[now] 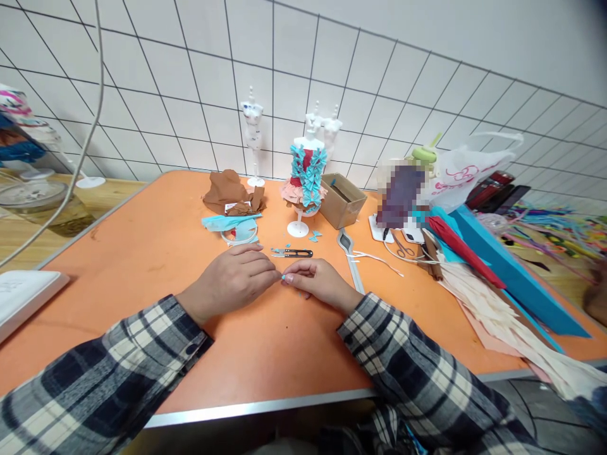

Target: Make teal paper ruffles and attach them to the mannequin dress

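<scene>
My left hand (232, 275) and my right hand (315, 281) rest on the orange table (156, 253), fingertips meeting in a pinch around a tiny light-blue piece (283, 277). Just beyond them lie small black thread snips (291, 253) and a few blue scraps (313, 236). Farther back stands a small white mannequin (306, 183) dressed in blue and red ruffled bits over a pink skirt. A strip of blue fabric (230, 221) and crumpled brown fabric (230, 193) lie left of it, beside a clear tape roll (239, 234).
A small cardboard box (342, 201), two bare white mannequins (253, 129), a plastic bag (467, 167), scissors (403, 248), a metal tool (351, 256), and stacked cream, red and blue sheets (493, 278) fill the right. A white tray (21, 294) sits at the left edge.
</scene>
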Action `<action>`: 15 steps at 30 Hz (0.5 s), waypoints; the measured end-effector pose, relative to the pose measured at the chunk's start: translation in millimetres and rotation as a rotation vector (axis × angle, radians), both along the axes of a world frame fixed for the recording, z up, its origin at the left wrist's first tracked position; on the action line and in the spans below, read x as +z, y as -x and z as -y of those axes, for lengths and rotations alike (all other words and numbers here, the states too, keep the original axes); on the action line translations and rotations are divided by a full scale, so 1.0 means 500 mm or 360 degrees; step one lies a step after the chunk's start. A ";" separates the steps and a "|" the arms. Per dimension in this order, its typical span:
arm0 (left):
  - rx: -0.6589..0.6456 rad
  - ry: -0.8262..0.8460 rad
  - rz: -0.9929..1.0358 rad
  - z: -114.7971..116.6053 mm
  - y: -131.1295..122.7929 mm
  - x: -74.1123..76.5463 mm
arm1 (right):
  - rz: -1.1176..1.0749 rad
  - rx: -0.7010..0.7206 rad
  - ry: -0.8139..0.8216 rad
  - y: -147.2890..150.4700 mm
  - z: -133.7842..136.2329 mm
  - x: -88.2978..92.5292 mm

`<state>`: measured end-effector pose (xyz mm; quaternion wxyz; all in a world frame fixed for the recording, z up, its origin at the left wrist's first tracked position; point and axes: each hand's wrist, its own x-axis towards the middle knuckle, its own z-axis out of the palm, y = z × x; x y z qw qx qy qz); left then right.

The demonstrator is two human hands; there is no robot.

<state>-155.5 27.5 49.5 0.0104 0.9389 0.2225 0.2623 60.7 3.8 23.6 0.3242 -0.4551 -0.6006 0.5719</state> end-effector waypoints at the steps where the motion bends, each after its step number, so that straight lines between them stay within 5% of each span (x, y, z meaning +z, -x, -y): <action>1: 0.0003 -0.0002 0.0007 0.000 -0.001 -0.001 | 0.0010 -0.0022 0.0009 0.002 0.000 0.000; 15: 0.0104 -0.0039 -0.0075 -0.006 -0.004 -0.022 | -0.0150 -0.0158 0.0231 0.011 -0.005 -0.016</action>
